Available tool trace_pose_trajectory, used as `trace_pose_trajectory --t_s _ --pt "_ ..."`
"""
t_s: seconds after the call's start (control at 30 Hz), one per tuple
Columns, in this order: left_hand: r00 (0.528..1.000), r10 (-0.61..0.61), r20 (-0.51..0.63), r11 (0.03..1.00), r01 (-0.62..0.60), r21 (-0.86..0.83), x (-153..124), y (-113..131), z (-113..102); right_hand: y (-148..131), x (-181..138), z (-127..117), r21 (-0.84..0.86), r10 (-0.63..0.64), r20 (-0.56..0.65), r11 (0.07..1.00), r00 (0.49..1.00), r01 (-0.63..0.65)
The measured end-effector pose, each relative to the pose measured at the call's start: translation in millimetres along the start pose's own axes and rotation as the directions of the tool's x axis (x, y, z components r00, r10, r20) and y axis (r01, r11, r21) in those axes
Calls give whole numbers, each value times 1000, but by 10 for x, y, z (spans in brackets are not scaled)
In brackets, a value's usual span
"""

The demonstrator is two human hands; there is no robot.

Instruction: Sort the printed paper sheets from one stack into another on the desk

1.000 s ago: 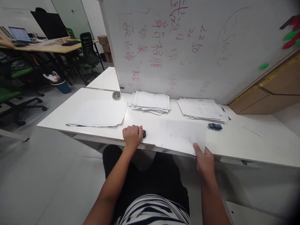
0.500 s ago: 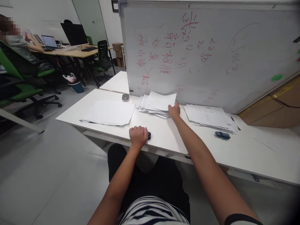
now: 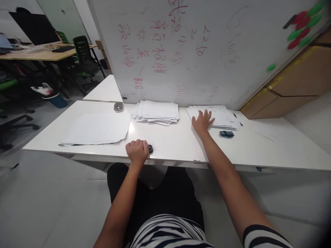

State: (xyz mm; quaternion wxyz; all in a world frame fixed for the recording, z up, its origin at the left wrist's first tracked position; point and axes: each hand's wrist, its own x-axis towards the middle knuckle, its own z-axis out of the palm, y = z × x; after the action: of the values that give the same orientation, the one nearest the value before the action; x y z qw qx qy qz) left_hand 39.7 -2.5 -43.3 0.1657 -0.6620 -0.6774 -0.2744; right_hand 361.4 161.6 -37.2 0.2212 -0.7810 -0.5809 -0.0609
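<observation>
My left hand (image 3: 137, 151) is closed in a fist at the front edge of the white desk (image 3: 165, 144). A black object with a rounded end (image 3: 150, 148) sticks out at its thumb side; the rest is hidden. My right hand (image 3: 203, 122) has its fingers spread over the left part of the right paper stack (image 3: 223, 117), with no sheet gripped. The middle paper stack (image 3: 156, 110) lies between my hands, near the whiteboard. A wider pile of paper (image 3: 98, 128) lies to the left. Right of my right hand is a small dark blue item (image 3: 227, 134).
A grey computer mouse (image 3: 118, 107) sits behind the left pile. The whiteboard (image 3: 165, 51), with red writing, stands along the desk's back. Cardboard boxes (image 3: 292, 82) are at the right. A waste bin (image 3: 58, 100) and a chair (image 3: 85, 53) stand at the left.
My right hand has let go of the sheet at the middle stack and moved right to the right stack, fingers spreading. The view has turned right. My left hand stays closed.
</observation>
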Motion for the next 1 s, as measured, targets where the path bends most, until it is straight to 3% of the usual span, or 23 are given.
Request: trace_pose_trajectory --t_s 0.1,0.2,0.47,0.8,1.0 --pt "1000 22 -15 1000 -22 9 9 -1 -3 323 -29 14 -3 51 103 999 993 -51" --pt "1000 30 -7 1000 -30 8 10 0 -4 433 -67 66 20 65 106 998 992 -67" --pt "1000 31 -6 999 -31 8 18 -3 16 415 -45 -3 53 104 14 993 995 -104" --pt "1000 8 3 999 -7 -41 23 2 4 453 -50 -8 44 105 -12 994 994 -104" --pt "1000 4 0 999 -4 -48 23 15 -7 416 -41 16 -24 94 77 995 993 -92"
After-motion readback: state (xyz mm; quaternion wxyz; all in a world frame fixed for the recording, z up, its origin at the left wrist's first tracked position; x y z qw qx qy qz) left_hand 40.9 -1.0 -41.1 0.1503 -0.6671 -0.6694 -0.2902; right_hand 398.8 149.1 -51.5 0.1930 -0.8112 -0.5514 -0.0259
